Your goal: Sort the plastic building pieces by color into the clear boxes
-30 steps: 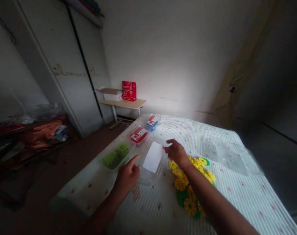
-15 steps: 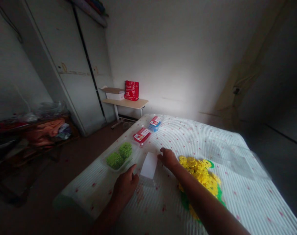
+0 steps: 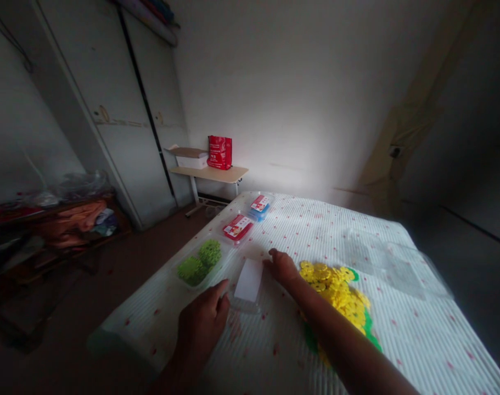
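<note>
Head view: a clear tray [image 3: 245,307] lay on the tablecloth [image 3: 307,219], a white card [image 3: 250,278] along it.
Left hand [image 3: 204,318]: at the tray's near left corner, thumb and forefinger slightly parted; whether they gripped the rim could not be told.
Right hand [image 3: 281,266]: on the tray's right side, fingers loosely bent; contact or hold could not be told.
Why flanked: probably to steady or square the tray.
Green box [image 3: 194,285]: left of the tray, holding two clumps of green pieces [image 3: 191,271].
Red box [image 3: 252,236]: beyond the tray, red contents under a printed label [image 3: 238,225].
Blue box [image 3: 270,198]: farther beyond the tray, blue contents, similarly labelled.
Why spaced: perhaps to keep colours apart.
Yellow flowers [image 3: 336,291]: heaped right of the tray, perhaps for easy reach.
</note>
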The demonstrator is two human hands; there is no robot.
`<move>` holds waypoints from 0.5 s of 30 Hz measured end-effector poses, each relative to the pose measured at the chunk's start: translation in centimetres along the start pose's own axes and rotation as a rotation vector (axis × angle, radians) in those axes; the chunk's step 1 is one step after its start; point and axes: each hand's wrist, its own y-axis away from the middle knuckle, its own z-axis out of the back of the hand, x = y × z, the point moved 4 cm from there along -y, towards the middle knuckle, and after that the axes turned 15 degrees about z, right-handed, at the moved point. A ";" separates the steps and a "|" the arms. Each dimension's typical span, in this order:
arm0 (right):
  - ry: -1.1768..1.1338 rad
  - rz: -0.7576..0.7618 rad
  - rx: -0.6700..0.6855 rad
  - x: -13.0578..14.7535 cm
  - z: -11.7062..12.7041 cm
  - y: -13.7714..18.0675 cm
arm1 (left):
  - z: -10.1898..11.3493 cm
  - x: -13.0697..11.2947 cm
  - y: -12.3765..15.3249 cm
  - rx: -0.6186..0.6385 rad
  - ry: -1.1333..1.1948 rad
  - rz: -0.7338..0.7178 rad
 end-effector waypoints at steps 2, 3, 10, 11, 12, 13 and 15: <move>0.009 -0.001 -0.015 0.0 0.5 0.2 | 1.7 0.0 -0.4 -0.203 0.010 -0.119; 0.016 -0.001 -0.025 -0.1 0.7 0.4 | 2.3 0.0 -0.8 -0.265 -0.027 -0.151; 0.007 0.067 -0.055 -0.3 2.8 2.7 | 2.0 1.3 -3.0 -0.262 -0.273 -0.139; -0.008 0.075 -0.061 -0.4 3.1 3.2 | 1.8 1.5 -3.0 -0.278 -0.268 -0.143; -0.021 0.082 -0.069 -0.5 3.4 3.6 | 1.6 1.6 -3.1 -0.295 -0.257 -0.154; -0.034 0.089 -0.078 -0.6 3.6 4.0 | 1.4 1.8 -3.2 -0.312 -0.243 -0.172; -0.057 0.096 -0.099 -0.8 4.0 4.8 | 1.2 2.1 -3.4 -0.347 -0.213 -0.211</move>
